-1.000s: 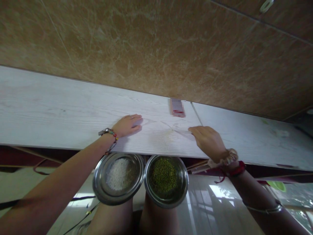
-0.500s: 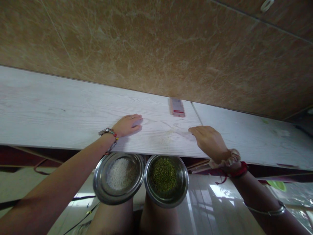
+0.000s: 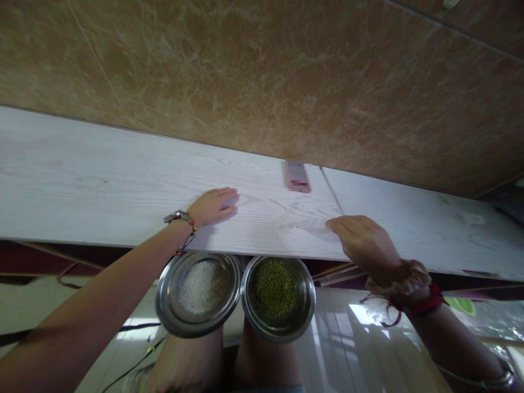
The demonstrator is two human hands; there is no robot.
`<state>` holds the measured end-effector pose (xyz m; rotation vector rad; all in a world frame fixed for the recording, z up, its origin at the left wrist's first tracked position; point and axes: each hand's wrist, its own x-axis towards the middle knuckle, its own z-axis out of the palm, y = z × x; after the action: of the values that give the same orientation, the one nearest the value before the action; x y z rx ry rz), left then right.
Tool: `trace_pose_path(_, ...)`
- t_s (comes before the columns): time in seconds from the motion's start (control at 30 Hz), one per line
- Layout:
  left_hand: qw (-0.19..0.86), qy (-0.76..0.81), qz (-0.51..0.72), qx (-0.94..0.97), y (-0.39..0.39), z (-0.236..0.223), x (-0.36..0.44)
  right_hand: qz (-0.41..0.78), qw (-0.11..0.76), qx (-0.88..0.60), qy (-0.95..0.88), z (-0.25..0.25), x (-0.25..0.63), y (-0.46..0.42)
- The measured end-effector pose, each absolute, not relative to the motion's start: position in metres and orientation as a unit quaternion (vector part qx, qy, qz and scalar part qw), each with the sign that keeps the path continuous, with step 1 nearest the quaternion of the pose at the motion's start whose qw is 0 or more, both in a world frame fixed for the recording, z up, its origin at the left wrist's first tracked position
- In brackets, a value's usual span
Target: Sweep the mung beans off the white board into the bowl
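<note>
My left hand [image 3: 213, 206] lies on the white wood-grain tabletop [image 3: 123, 180], palm down, fingers stretched forward, holding nothing. Farther right, my right hand [image 3: 362, 237] is over the same surface with its fingers pressed together; whatever they may pinch is too faint to make out. Pale crumbs or dust [image 3: 282, 226] lie on the wood between the hands. Below the front edge two steel bowls rest on my thighs. The left bowl [image 3: 166, 305] holds white grains like rice [image 3: 200, 286], and the right bowl [image 3: 305, 314] holds small green beans [image 3: 274, 286].
A small flat packet [image 3: 298, 177], partly blurred out, lies against the brown marbled wall [image 3: 245, 82]. A seam [image 3: 331, 190] crosses the tabletop to the right of it. A light green dish [image 3: 462, 305] shows below the table at the right.
My right hand has moved to the right and slightly down, away from the crumbs. My left hand stays in place, and both bowls remain on my thighs.
</note>
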<state>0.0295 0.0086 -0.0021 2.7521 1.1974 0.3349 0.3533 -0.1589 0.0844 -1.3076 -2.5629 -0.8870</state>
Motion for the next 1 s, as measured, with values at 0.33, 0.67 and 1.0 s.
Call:
trace_pose_path(0.33, 0.058, 0.395, 0.111, 0.91, 0.01, -0.004, 0.029, -0.305, 0.077, -0.399, -0.861, 0.086, 0.348, -0.163)
trace_pose_path(0.67, 0.059, 0.396, 0.112, 0.909, 0.01, -0.003, 0.029, -0.315, 0.077, -0.396, -0.859, 0.09, 0.345, -0.169)
trace_pose_path(1.0, 0.059, 0.403, 0.107, 0.907, 0.008, -0.002, 0.03, -0.292, 0.091, -0.391, -0.868, 0.096, 0.347, -0.184)
